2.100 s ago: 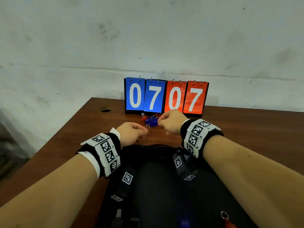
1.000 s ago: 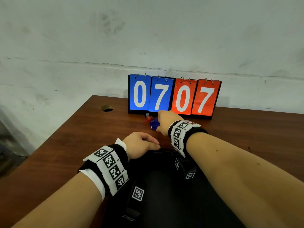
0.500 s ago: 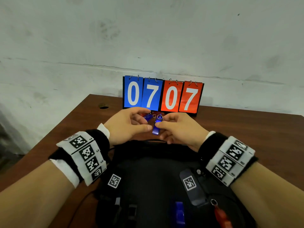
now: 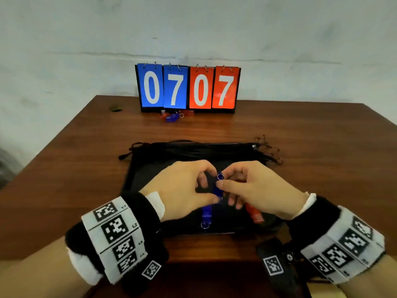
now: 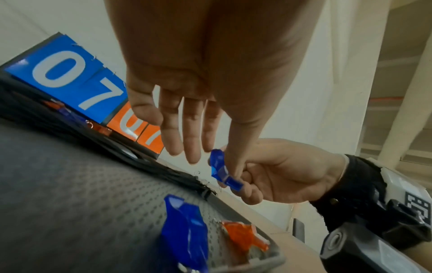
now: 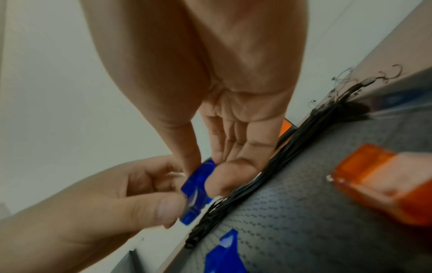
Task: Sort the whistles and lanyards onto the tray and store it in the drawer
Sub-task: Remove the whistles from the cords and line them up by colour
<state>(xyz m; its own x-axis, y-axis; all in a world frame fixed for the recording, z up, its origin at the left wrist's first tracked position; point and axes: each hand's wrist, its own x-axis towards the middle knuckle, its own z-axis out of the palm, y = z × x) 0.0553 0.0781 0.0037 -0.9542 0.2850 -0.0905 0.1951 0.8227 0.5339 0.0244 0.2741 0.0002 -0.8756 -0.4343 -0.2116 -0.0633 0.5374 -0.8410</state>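
A black mesh tray (image 4: 146, 175) lies mid-table with a bundle of black lanyards (image 4: 204, 150) along its far edge. Both hands meet above it. My left hand (image 4: 184, 190) and right hand (image 4: 257, 190) each pinch the same small blue whistle (image 4: 217, 190), which carries a metal ring. The right wrist view shows this held whistle (image 6: 198, 190) between thumbs and fingers of both hands. On the tray near its front edge lie another blue whistle (image 4: 207, 214) and a red whistle (image 4: 254, 212). A few more whistles (image 4: 171, 117) lie by the scoreboard.
A flip scoreboard (image 4: 189, 87) reading 07 07 stands at the back of the brown wooden table (image 4: 75, 168), against a white wall. A cable hole (image 4: 115, 109) sits at the table's back left. No drawer is in view.
The right hand reached to the whistles by the scoreboard and took a blue one. Both hands then drew back over the tray, holding it between them.
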